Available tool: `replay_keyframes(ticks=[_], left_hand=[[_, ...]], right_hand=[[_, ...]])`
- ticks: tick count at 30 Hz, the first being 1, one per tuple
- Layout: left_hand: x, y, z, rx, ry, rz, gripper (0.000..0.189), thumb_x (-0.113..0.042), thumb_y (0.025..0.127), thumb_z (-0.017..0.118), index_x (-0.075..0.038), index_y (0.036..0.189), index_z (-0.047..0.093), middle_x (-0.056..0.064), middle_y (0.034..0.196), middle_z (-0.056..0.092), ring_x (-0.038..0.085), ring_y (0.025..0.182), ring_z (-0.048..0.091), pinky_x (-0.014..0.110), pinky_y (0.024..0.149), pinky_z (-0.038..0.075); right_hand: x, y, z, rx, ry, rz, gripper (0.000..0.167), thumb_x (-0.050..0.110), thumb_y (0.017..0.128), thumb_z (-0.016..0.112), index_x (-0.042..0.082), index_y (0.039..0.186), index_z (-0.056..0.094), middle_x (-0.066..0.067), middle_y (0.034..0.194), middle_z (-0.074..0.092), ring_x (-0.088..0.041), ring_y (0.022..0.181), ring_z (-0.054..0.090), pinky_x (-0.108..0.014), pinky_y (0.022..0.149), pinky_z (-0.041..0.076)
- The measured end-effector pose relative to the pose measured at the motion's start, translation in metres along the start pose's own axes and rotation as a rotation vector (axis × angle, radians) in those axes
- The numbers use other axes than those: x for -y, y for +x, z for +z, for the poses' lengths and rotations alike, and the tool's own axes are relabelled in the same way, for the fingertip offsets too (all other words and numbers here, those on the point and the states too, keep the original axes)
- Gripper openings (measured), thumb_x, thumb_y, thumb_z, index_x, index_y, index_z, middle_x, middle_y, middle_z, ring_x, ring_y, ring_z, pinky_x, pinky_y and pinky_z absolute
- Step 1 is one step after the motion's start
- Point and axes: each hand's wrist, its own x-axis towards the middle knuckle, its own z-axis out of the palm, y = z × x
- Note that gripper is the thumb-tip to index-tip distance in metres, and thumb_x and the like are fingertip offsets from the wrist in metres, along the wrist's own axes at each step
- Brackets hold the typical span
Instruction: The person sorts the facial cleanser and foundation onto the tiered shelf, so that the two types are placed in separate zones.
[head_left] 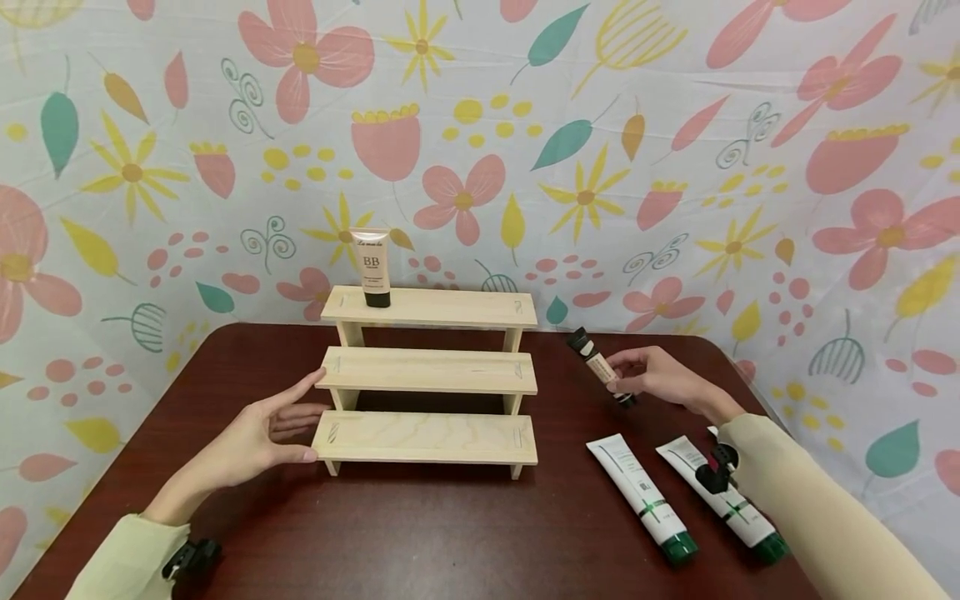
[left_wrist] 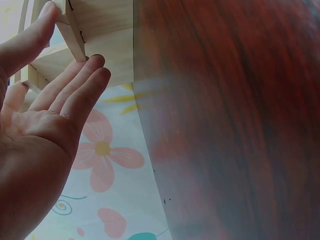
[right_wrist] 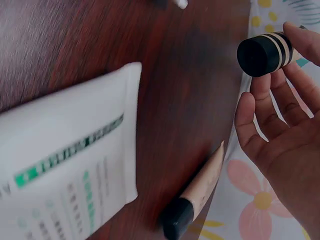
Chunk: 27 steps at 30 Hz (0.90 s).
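A three-tier wooden display stand [head_left: 427, 437] stands on the table. My left hand [head_left: 251, 437] is at its left side, fingers extended, thumb at the bottom step's end and a fingertip at the middle step. In the left wrist view, the straight fingers [left_wrist: 82, 92] reach along the wooden side. To the right of the stand, my right hand [head_left: 660, 379] pinches a slim beige cosmetic tube [head_left: 600, 369] with black ends, tilted above the table. Its striped black end [right_wrist: 257, 56] faces the right wrist camera. A beige BB cream tube [head_left: 376, 271] stands cap-down on the top step.
Two white tubes with green caps, one nearer the stand [head_left: 637, 492] and another [head_left: 738, 512] partly under my right forearm, lie on the dark red table [head_left: 465, 542]. Another beige tube with a black cap [right_wrist: 200, 185] lies near the table edge. A floral cloth [head_left: 480, 125] hangs behind.
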Motion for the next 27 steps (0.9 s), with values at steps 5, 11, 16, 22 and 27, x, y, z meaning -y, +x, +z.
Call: replay_keyframes(ticks=[5,11,16,22,27], left_hand=[[0.001,-0.001,0.001,-0.002,0.0,-0.009,0.108,-0.01,0.083,0.092,-0.02,0.169,0.028,0.026,0.14,0.062,0.036,0.126,0.064,0.041,0.098,0.056],[0.0,0.0,0.001,0.0,-0.013,-0.007,0.108,-0.009,0.082,0.092,-0.02,0.169,0.028,0.027,0.141,0.062,0.036,0.126,0.064,0.042,0.098,0.056],[-0.003,0.0,0.0,-0.002,-0.011,0.007,0.108,-0.008,0.082,0.092,-0.018,0.169,0.028,0.028,0.142,0.06,0.033,0.126,0.064,0.036,0.098,0.056],[-0.005,-0.001,0.0,-0.007,-0.005,0.011,0.106,-0.009,0.083,0.091,-0.018,0.169,0.029,0.028,0.14,0.061,0.031,0.126,0.065,0.038,0.098,0.056],[-0.002,-0.001,0.0,-0.004,-0.012,-0.007,0.107,-0.009,0.083,0.092,-0.019,0.169,0.028,0.027,0.141,0.061,0.02,0.126,0.065,0.03,0.099,0.054]], right_hand=[[0.011,-0.003,0.005,-0.038,0.023,-0.039,0.044,0.025,0.095,0.082,0.004,0.132,0.071,-0.014,0.11,0.066,-0.033,0.098,0.061,-0.045,0.08,0.058],[0.023,-0.011,0.009,-0.067,0.046,-0.088,0.042,0.022,0.094,0.082,0.006,0.132,0.071,-0.014,0.111,0.066,-0.031,0.099,0.06,-0.043,0.081,0.058],[0.032,-0.016,0.013,-0.1,0.063,-0.15,0.04,0.019,0.093,0.083,0.009,0.13,0.073,-0.014,0.113,0.069,-0.03,0.101,0.062,-0.037,0.08,0.058],[0.039,-0.018,0.019,-0.11,0.098,-0.178,0.038,0.017,0.092,0.084,0.008,0.128,0.073,-0.014,0.11,0.07,-0.029,0.096,0.065,-0.034,0.079,0.059],[0.046,-0.022,0.026,-0.126,0.122,-0.203,0.037,0.014,0.093,0.082,0.004,0.128,0.072,-0.015,0.107,0.071,-0.029,0.092,0.067,-0.036,0.077,0.059]])
